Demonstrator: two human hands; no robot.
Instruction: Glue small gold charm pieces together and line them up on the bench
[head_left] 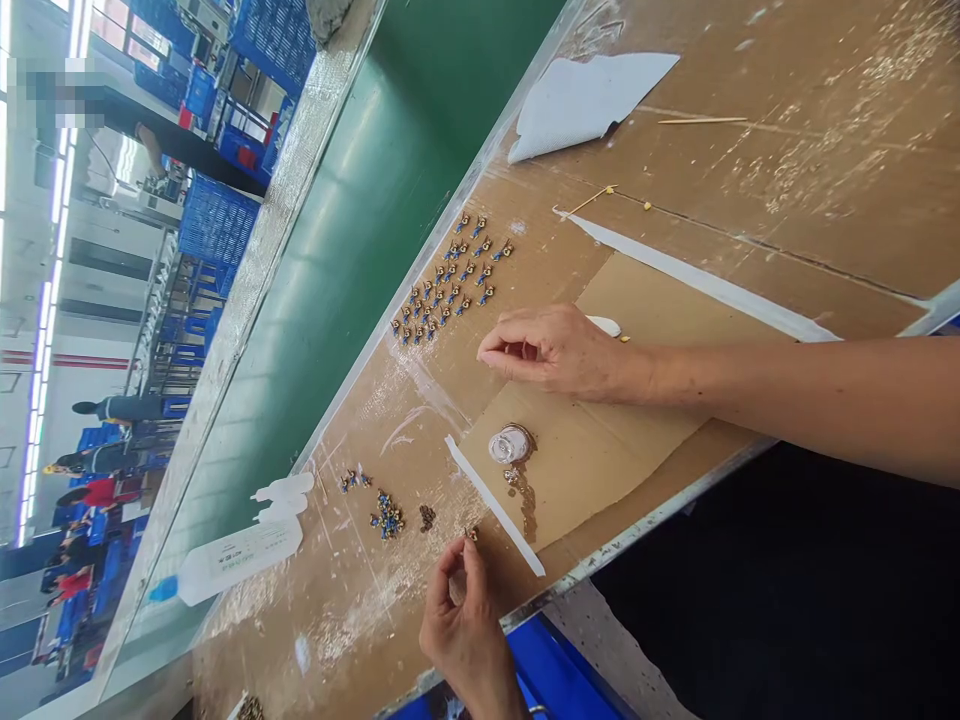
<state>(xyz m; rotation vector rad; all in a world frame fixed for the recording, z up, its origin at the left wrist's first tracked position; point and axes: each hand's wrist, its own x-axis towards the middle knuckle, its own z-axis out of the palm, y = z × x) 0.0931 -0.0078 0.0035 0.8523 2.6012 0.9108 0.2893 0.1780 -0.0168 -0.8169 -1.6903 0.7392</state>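
My left hand [461, 630] is at the bench's near edge, thumb and fingers pinched on a small gold piece [471, 534]. My right hand [555, 350] rests on the brown bench [787, 200], fingers curled shut around something I cannot make out; a white tip [604, 325] shows behind it. Beyond the right hand, several small blue-and-gold pieces [450, 285] lie in neat rows. A loose heap of the same pieces [386, 516] lies near my left hand. A whitish blob of glue [510, 443] sits on a cardboard sheet [600, 460] between my hands.
A white squeeze bottle with a blue cap [232, 555] lies by the green conveyor belt [337, 260]. White paper [585, 100] and a thin stick [701, 120] lie farther along the bench. White strips [495, 505] edge the cardboard. Blue crates [217, 220] and other people [112, 408] are beyond the belt.
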